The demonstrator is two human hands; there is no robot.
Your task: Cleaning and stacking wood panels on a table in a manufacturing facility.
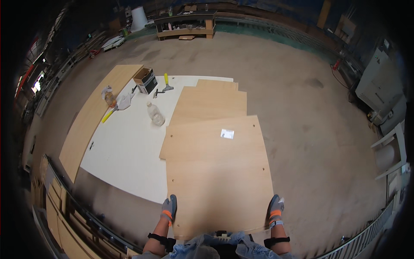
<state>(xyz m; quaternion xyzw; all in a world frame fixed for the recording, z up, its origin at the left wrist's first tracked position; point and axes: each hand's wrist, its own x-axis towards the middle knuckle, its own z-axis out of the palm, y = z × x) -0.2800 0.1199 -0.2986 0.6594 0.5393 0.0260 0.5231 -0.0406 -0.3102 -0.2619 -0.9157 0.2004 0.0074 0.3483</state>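
I hold a large light-brown wooden panel [217,181] by its two side edges, near its end closest to me. My left hand [168,209], in a grey and orange glove, grips the panel's left edge. My right hand [275,209], gloved the same way, grips the right edge. The panel has small drilled holes and a white label [227,134] near its far end. It lies over other wooden panels [211,101] stacked on the floor ahead.
A white board [129,146] on the floor carries a plastic bottle [155,114], a small box [145,80], a yellow-handled tool [166,82] and another bottle [108,96]. A long wooden plank [92,114] lies to its left. Shelving [186,25] stands far back; a grey machine [379,86] stands right.
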